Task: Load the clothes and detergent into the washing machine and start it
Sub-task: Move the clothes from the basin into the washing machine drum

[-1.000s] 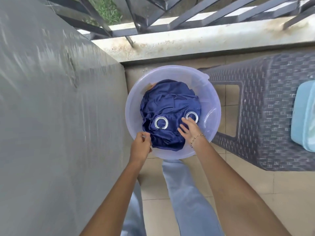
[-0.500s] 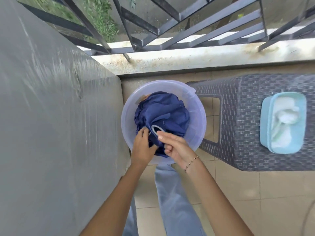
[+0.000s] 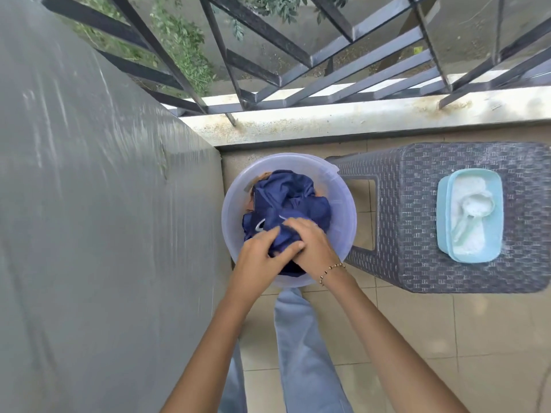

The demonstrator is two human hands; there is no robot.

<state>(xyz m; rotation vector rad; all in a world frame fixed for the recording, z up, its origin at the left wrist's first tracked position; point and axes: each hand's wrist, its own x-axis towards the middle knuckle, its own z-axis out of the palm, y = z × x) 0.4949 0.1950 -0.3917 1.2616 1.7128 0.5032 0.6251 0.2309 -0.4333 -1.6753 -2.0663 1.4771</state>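
- Here the left hand [image 3: 258, 254] and right hand [image 3: 310, 245] meet over the near side of the clear basin [image 3: 343, 201], both closed on a bunch of the navy cloth [image 3: 290, 201].
- The cloth sits heaped in the basin just beyond the hands; a metal eyelet [image 3: 260, 225] shows beside the left fingers.
- The step looks like gathering the load for lifting. It would go best if the person scoops deep under the heap, since a shallow pinch may let loose folds trail or catch on the rim.
- An orange piece [image 3: 320, 192] peeks from under the navy; it may need a second grab.
- The detergent tub [image 3: 441, 222], open with a scoop [image 3: 474, 208] in the powder, rests on the woven stool [image 3: 417, 174] to the right of the hands.
- The washing machine is not clearly identifiable.
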